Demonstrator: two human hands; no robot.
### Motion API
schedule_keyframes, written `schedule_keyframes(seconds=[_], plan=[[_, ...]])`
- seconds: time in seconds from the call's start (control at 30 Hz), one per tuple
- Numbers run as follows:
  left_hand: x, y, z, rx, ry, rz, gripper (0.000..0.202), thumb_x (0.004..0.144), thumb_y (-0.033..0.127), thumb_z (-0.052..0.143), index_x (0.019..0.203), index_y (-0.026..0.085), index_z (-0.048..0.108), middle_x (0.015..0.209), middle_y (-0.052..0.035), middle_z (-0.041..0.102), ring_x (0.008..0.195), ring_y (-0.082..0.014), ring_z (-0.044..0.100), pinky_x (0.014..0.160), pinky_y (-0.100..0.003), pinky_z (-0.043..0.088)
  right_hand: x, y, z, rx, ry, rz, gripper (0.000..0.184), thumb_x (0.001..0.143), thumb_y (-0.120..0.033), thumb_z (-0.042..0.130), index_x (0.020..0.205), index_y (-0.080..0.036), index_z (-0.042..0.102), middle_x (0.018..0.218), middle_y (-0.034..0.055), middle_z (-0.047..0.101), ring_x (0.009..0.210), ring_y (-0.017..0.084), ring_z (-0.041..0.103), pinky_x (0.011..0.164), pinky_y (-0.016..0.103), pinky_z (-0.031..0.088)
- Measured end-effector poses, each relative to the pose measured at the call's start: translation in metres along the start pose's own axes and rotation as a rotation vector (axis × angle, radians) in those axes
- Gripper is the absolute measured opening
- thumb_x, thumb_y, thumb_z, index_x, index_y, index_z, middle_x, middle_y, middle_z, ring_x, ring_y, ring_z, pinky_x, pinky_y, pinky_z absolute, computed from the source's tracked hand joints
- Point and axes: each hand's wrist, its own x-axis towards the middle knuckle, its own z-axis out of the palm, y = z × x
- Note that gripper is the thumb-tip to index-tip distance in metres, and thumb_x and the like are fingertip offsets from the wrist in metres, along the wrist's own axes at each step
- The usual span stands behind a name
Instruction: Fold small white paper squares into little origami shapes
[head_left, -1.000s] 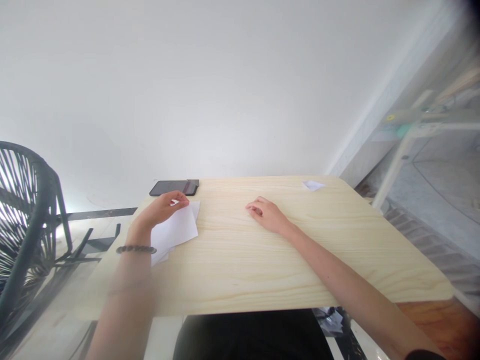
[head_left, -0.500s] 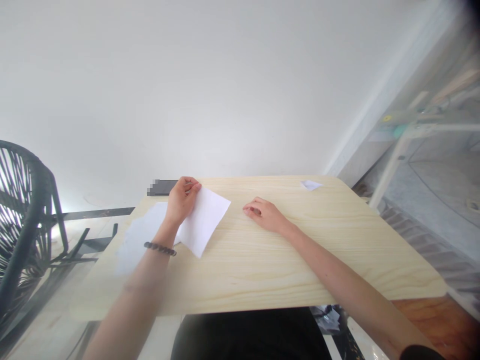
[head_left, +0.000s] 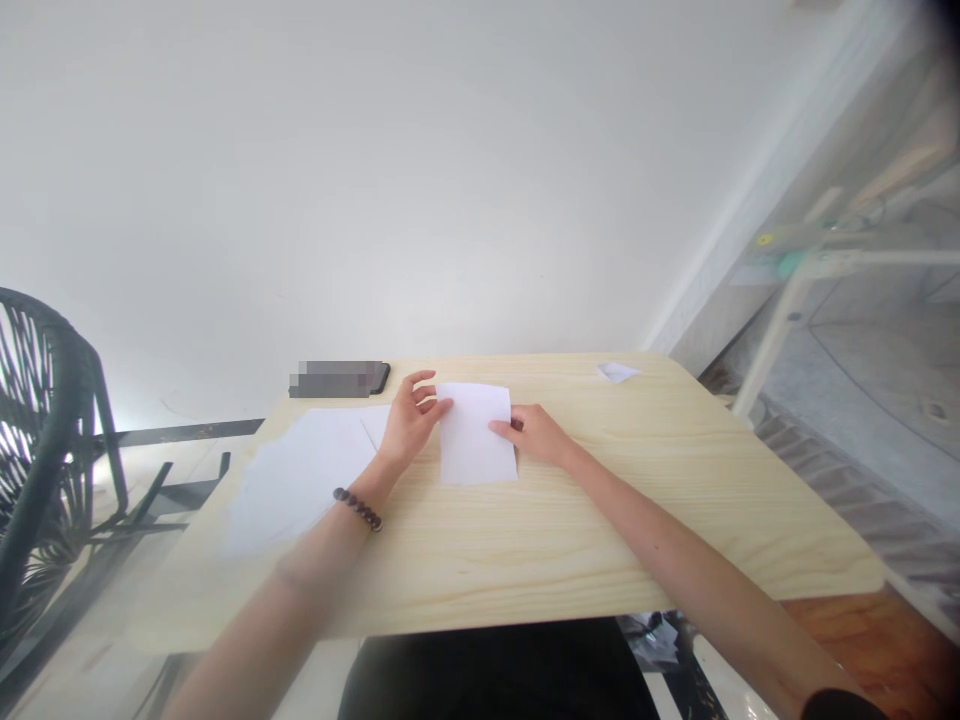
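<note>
Between my hands is a white sheet of paper (head_left: pixel 475 445), held up over the middle of the wooden table (head_left: pixel 480 560). My left hand (head_left: pixel 411 418), with a dark beaded bracelet at the wrist, pinches its upper left edge; the thumb lies in front and the other fingers are partly behind. My right hand (head_left: pixel 536 432) grips the right edge, thumb on the front face and fingers mostly hidden behind the sheet. More white paper (head_left: pixel 300 470) lies spread flat on the table's left side, partly under my left forearm.
A small folded white paper (head_left: pixel 618 372) lies near the table's far right corner. At the back left is a dark phone-like object (head_left: pixel 382 378), largely pixelated. A dark woven chair (head_left: pixel 60 400) stands to the left, and a white wall (head_left: pixel 480 200) rises behind the table.
My left hand has brought the paper sheet rightward from above the spread paper and turned it squarer to me. My right hand, holding nothing before, has taken hold of its right edge.
</note>
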Motion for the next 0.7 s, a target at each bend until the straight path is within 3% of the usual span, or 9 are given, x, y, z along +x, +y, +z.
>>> schedule_keyframes(seconds=[0.13,0.27,0.5,0.7], plan=[[-0.001,-0.003,0.001,-0.038,-0.158,-0.160,0.045,0.065,0.038,0.063,0.103,0.018,0.046,0.091,-0.0080,0.063,0.083,-0.0206,0.061,0.072,-0.036,0.049,0.001,0.004,0.001,0.215,0.027,0.026,0.032,0.077,-0.041,0.046,0.085,-0.013,0.059,0.077,0.0040,0.063,0.064,0.013,0.054,0.053,0.022,0.039],[-0.001,-0.009,0.000,-0.082,-0.232,-0.202,0.037,0.064,0.041,0.063,0.090,0.017,0.054,0.090,-0.0081,0.065,0.084,-0.0232,0.061,0.074,-0.038,0.049,0.001,0.003,0.000,0.314,0.004,0.030,0.032,0.077,-0.042,0.045,0.087,-0.014,0.058,0.080,0.0041,0.063,0.069,0.015,0.056,0.056,0.023,0.042],[0.000,-0.010,-0.001,-0.036,-0.225,-0.238,0.034,0.066,0.043,0.061,0.085,0.016,0.055,0.082,-0.0069,0.067,0.076,-0.0222,0.063,0.067,-0.034,0.050,0.002,0.003,-0.003,0.337,-0.008,0.084,0.036,0.078,-0.047,0.042,0.074,-0.014,0.056,0.067,0.0014,0.059,0.058,0.012,0.051,0.051,0.022,0.039],[0.001,-0.012,-0.005,-0.006,-0.163,-0.216,0.035,0.068,0.047,0.057,0.083,0.017,0.054,0.078,-0.0065,0.067,0.069,-0.0191,0.062,0.058,-0.028,0.048,0.000,0.001,-0.005,0.489,-0.062,0.034,0.032,0.077,-0.042,0.046,0.092,-0.015,0.055,0.069,0.0012,0.059,0.055,0.010,0.049,0.050,0.021,0.039]])
